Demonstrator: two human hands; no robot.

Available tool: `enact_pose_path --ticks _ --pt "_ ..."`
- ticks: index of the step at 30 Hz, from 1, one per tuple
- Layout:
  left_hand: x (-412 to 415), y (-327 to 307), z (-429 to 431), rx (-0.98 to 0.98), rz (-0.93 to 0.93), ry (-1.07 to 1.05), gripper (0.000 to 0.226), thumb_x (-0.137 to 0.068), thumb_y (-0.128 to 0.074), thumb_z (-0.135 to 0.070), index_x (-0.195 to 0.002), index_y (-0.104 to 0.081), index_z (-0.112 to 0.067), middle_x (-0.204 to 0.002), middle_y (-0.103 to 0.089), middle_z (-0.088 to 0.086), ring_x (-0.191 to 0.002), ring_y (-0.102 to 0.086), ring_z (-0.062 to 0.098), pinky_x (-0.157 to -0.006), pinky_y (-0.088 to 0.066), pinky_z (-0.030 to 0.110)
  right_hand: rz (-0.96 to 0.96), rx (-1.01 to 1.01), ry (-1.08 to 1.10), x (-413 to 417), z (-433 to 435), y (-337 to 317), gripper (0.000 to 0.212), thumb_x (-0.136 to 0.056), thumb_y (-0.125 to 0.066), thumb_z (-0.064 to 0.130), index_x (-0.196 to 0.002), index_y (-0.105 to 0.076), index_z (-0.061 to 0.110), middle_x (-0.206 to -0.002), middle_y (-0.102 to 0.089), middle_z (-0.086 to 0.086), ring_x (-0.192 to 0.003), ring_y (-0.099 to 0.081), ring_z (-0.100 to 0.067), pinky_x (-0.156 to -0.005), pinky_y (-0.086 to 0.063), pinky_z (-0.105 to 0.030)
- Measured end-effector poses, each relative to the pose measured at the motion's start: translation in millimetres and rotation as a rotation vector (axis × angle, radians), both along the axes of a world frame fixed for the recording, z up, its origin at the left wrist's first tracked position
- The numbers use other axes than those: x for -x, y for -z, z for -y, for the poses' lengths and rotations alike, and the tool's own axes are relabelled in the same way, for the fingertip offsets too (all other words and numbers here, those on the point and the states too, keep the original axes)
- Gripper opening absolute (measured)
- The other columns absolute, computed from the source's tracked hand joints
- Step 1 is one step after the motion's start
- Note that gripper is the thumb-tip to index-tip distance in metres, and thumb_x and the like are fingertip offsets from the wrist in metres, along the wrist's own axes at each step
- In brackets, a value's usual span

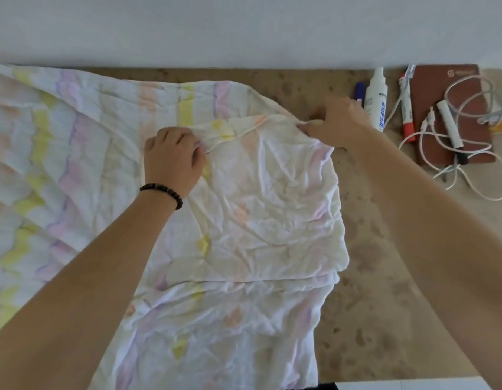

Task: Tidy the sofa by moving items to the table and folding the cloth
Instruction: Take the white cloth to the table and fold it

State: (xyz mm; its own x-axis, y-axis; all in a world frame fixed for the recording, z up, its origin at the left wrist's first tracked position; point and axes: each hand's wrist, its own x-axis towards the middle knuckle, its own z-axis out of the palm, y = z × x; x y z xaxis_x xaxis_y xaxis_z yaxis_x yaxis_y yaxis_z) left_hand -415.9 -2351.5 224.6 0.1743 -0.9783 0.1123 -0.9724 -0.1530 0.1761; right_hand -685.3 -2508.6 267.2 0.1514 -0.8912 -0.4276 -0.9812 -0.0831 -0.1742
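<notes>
A large crumpled white cloth [258, 215] with pastel yellow, pink and purple stripes lies spread over a tan speckled table [379, 277]. One part of it is folded back over the rest, pale side up. My left hand [174, 159], with a dark bead bracelet at the wrist, pinches the folded edge near the middle. Farther right, my right hand [334, 122] grips the same edge at its corner. Both arms reach in from the bottom of the view.
At the table's far right lie a white spray bottle [376, 99], a blue pen [359, 92], a red marker [406, 114], a brown notebook [430, 108] and tangled white cables [469, 136]. A white wall runs behind. A white edge shows at bottom right.
</notes>
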Motion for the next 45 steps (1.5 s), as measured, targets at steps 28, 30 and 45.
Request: enact_pose_path --ticks 28,30,45 --pt "-84 -6 134 0.103 -0.704 -0.698 0.033 -0.073 -0.054 -0.048 -0.069 -0.068 -0.018 -0.07 -0.072 0.0 -0.064 -0.071 0.017 -0.069 -0.06 0.032 0.767 0.114 0.781 5 73 24 0.033 -0.061 -0.075 0.05 -0.09 -0.067 0.034 -0.061 -0.07 0.02 -0.072 -0.073 -0.007 -0.074 -0.061 -0.035" --pt "-84 -7 133 0.155 -0.659 -0.66 0.034 -0.077 -0.05 -0.045 -0.09 -0.07 -0.02 -0.084 -0.072 -0.003 -0.074 -0.067 0.012 -0.076 -0.055 0.021 0.878 0.087 0.761 -2 70 24 0.045 -0.076 -0.075 0.042 -0.115 -0.061 0.025 -0.081 -0.074 0.011 -0.08 -0.072 -0.006 -0.079 -0.06 -0.028" --pt "-48 23 51 -0.261 0.022 0.001 0.069 -0.093 -0.02 -0.066 -0.153 -0.014 -0.03 -0.162 -0.002 0.007 -0.149 0.001 0.026 -0.118 -0.001 0.053 0.01 0.307 -0.127 -9 8 66 0.079 -0.09 -0.014 0.077 -0.155 -0.008 0.034 -0.165 0.004 -0.011 -0.152 0.006 -0.028 -0.122 0.0 -0.05"
